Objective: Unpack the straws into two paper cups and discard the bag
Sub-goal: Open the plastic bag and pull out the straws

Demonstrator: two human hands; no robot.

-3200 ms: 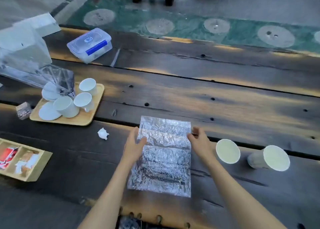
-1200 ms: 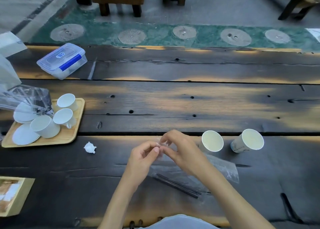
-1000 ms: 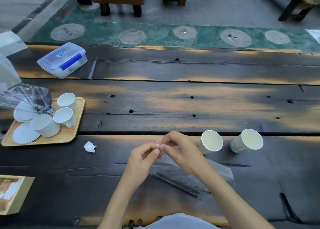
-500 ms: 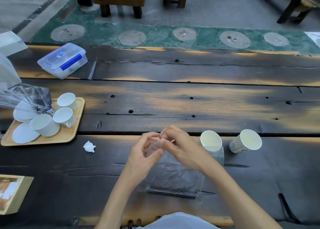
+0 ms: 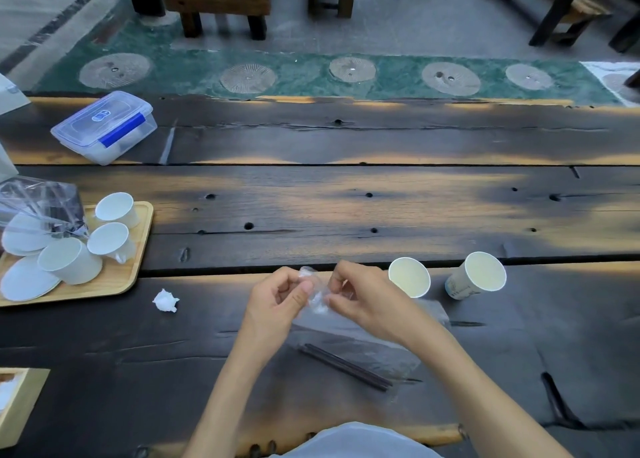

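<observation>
left hand [image 5: 282, 296] and right hand [image 5: 358, 298] meet over the near plank, each with fingers curled in, pinching the bunched mouth of the clear bag [image 5: 360, 343] between thumb and fingertips. neither hand holds anything else. the rest of the bag trails down toward the body, and the dark straws [image 5: 346, 367] lie inside it near its low end, on the table [image 5: 346, 198]. the two paper cups [image 5: 409, 276] stand upright just right of the right hand, near each other but apart.

step in hand looks to be opening the bag. to do it well: take one layer of film in each pinch and draw the hands apart gently, keeping the mouth high so the straws stay at the bottom, and mind the nearer cup, which an elbow swing or the film could tip.

hard to make out: whether the mouth is open yet, since the film is clear and crumpled; the straw count; where the bag's far edge ends against the dark wood. no bin in view.

to the left, a wooden tray [image 5: 138, 249] with small white cups.
</observation>
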